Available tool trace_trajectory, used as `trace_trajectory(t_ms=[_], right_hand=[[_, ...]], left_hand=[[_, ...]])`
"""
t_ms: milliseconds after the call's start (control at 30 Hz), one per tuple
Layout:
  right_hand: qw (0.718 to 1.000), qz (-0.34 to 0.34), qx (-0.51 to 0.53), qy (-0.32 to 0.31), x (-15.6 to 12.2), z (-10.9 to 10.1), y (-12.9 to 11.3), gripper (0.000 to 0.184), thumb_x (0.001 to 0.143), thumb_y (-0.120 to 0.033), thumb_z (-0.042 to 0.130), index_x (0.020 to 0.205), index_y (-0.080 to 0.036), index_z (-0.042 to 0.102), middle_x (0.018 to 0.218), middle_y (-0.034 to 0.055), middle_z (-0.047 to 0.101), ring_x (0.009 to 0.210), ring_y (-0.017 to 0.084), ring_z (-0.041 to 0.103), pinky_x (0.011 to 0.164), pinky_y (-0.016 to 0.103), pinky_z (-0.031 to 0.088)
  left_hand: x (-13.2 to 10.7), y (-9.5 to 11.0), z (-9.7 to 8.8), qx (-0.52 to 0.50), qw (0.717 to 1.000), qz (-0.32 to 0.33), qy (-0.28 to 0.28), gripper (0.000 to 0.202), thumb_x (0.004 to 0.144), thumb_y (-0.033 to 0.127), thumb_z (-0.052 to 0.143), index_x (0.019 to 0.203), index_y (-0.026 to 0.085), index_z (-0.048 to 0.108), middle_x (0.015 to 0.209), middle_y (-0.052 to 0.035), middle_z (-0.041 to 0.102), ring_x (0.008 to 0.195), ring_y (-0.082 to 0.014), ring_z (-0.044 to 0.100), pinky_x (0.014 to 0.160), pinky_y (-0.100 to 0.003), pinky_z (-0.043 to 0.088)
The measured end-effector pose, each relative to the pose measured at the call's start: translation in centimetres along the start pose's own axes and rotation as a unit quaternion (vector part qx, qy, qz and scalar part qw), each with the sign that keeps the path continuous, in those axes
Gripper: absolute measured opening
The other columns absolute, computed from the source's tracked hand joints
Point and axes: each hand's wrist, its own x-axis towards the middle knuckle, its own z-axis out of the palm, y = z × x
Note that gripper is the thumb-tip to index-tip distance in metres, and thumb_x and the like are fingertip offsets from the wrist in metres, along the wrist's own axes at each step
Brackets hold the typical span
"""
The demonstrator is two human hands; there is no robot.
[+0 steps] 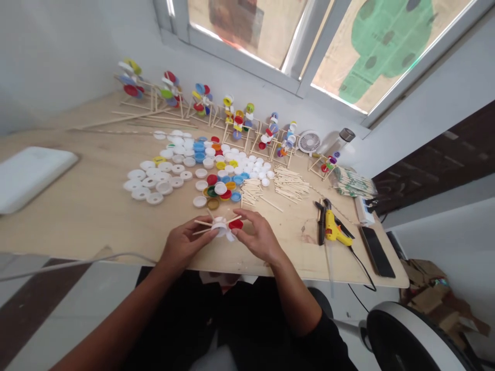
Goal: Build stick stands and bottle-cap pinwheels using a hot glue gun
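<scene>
My left hand point(184, 242) and my right hand point(258, 238) meet near the table's front edge, both pinched on a small wheel point(221, 226). The wheel is a white bottle cap with thin wooden sticks poking out like spokes. A red cap point(235, 224) sits on one spoke by my right fingertips. Just beyond my hands lies a spread of loose bottle caps point(201, 167), mostly white with some blue, red and yellow, and two heaps of short wooden sticks point(288, 183).
A row of finished stick-and-cap windmills point(201, 100) lines the back by the window. A yellow glue gun point(334, 229) and a black phone point(377, 251) lie at the right. A white board point(29, 175) rests at the left, a small fan point(309, 141) at the back.
</scene>
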Motion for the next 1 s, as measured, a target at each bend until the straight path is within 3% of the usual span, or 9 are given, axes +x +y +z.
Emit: trace_trajectory(t_ms=[400, 600, 767, 1000], right_hand=[[0.999, 0.017, 0.029, 0.013, -0.3, 0.2, 1.1, 0.05, 0.08, -0.026, 0.075, 0.128, -0.026, 0.063, 0.108, 0.0056, 0.071, 0.112, 0.024, 0.064, 0.104, 0.047, 0.045], [0.999, 0.01, 0.046, 0.015, -0.6, -0.6, 0.7, 0.051, 0.081, -0.029, 0.075, 0.13, -0.027, 0.062, 0.117, 0.0058, 0.071, 0.119, 0.023, 0.062, 0.108, 0.046, 0.042], [0.994, 0.027, 0.078, 0.072, -1.9, -1.6, 0.9, 0.04, 0.084, -0.034, 0.07, 0.123, -0.025, 0.066, 0.111, 0.0066, 0.074, 0.114, 0.023, 0.065, 0.105, 0.045, 0.045], [0.965, 0.088, 0.126, 0.212, -4.7, 0.5, 3.5, 0.031, 0.087, -0.034, 0.062, 0.114, -0.02, 0.067, 0.101, 0.0081, 0.074, 0.097, 0.022, 0.07, 0.094, 0.04, 0.054]], left_hand=[[0.2, -0.6, -0.2, 0.023, 0.999, 0.028, -0.015, 0.061, 0.045, 0.067, 0.084, 0.084, 0.022, 0.072, 0.093, -0.0074, 0.078, 0.088, -0.0289, 0.073, 0.083, -0.038, 0.059], [0.2, -0.2, -0.2, 0.021, 0.999, 0.02, -0.019, 0.061, 0.043, 0.067, 0.085, 0.083, 0.022, 0.072, 0.087, -0.0068, 0.078, 0.084, -0.0281, 0.073, 0.078, -0.037, 0.06], [0.2, -0.1, -0.3, 0.036, 0.999, 0.026, -0.02, 0.057, 0.045, 0.066, 0.084, 0.08, 0.023, 0.073, 0.09, -0.0066, 0.077, 0.088, -0.029, 0.072, 0.079, -0.037, 0.059], [0.5, -0.8, -0.4, 0.007, 1.0, 0.027, -0.005, 0.054, 0.045, 0.065, 0.084, 0.075, 0.022, 0.074, 0.104, -0.0087, 0.076, 0.086, -0.0265, 0.071, 0.073, -0.034, 0.057]])
